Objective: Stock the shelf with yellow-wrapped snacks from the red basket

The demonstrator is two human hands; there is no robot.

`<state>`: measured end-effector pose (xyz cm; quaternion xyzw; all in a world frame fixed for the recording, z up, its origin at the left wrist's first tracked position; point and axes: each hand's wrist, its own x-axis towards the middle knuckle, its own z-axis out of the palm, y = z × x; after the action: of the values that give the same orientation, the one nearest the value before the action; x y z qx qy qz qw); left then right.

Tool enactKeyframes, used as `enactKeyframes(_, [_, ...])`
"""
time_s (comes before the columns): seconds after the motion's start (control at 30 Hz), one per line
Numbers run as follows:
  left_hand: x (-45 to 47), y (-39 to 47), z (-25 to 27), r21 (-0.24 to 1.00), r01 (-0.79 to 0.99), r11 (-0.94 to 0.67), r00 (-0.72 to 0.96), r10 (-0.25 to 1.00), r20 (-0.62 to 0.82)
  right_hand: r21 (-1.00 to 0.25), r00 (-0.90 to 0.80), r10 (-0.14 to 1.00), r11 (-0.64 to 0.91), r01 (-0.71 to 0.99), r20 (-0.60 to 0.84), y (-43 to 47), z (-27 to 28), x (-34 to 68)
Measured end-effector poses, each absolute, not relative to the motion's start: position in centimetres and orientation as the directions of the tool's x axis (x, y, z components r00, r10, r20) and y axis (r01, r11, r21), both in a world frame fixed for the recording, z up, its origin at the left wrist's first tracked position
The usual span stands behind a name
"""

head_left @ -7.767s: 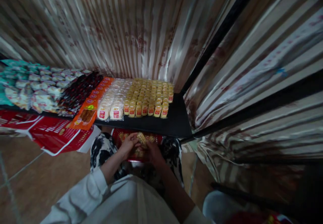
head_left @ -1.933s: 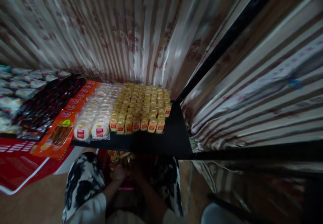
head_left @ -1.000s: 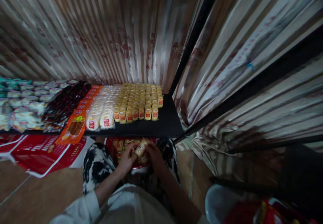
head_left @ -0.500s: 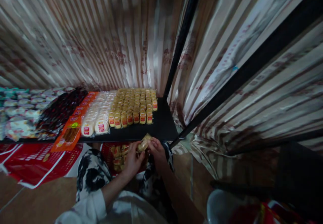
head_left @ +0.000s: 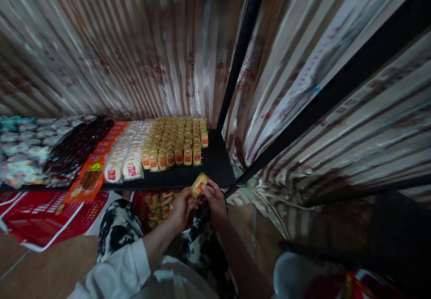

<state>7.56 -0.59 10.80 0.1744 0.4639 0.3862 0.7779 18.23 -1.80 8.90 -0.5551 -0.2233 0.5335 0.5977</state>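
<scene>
Yellow oblong plastic-wrapped snack pack (head_left: 200, 185) is being pinched between left hand (head_left: 182, 205) and right hand (head_left: 214, 199), by the near edge of the flat black shelf (head_left: 217, 166). Its probably slick wrap is risking a slip; a bump could topple upright yellow packs (head_left: 178, 156) standing farther left.

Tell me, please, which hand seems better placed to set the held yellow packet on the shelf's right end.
Probably the right hand: it holds the yellow packet from the right, nearer the right end of the black shelf, while the left hand, at the packet's lower left, is farther from it.
</scene>
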Motion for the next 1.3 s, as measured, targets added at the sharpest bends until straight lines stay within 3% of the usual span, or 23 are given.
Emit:
enactKeyframes(0.13, [7.8,0.3,11.4,0.736,-0.345,0.582,0.215,0.813,-0.542,-0.935,0.386,0.865,-0.221,-0.278,-0.32,-1.2,8.2,18.7])
enactKeyframes(0.2, [7.6,1.0,11.8,0.818,-0.221,0.531,0.169,0.847,-0.504,-0.973,0.482,0.846,-0.216,-0.084,-0.23,-1.0,8.1,19.1])
enactKeyframes(0.27, [7.1,1.9,12.2,0.877,-0.024,0.481,0.183,0.864,-0.469,-0.963,0.508,0.861,-0.153,0.223,-0.019,-1.0,8.2,19.6])
enactKeyframes(0.33, [6.6,3.1,12.6,0.911,0.19,0.367,0.24,0.882,-0.406,-0.864,0.374,0.907,-0.024,0.502,0.192,-0.9,8.5,20.2])
enactKeyframes(0.43, [6.0,5.0,13.3,0.905,0.414,0.097,0.313,0.918,-0.242,-0.726,0.123,0.947,0.141,0.673,0.298,-0.6,9.1,21.1])
enactKeyframes(0.57, [6.7,6.9,14.7,0.814,0.578,-0.064,0.374,0.907,-0.194,-0.634,-0.003,0.95,0.212,0.744,0.314,0.1,9.5,21.9])
enactKeyframes(0.77, [9.6,8.5,16.4,0.751,0.656,-0.069,0.331,0.921,-0.205,-0.608,0.085,0.932,0.158,0.778,0.351,1.4,9.5,22.3])
enactKeyframes(0.93, [11.4,9.2,14.9,0.88,0.473,-0.033,0.267,0.958,-0.107,-0.663,0.235,0.9,0.076,0.745,0.367,3.7,8.9,22.8])
enactKeyframes(1.07, [12.1,8.9,13.1,0.953,0.304,0.002,0.212,0.975,-0.07,-0.684,0.365,0.89,-0.085,0.724,0.275,6.4,8.8,23.4])
enactKeyframes(1.3, [12.1,8.6,12.9,0.928,0.367,-0.063,0.234,0.972,-0.026,-0.658,0.444,0.881,-0.239,0.714,0.161,10.9,8.6,24.0])
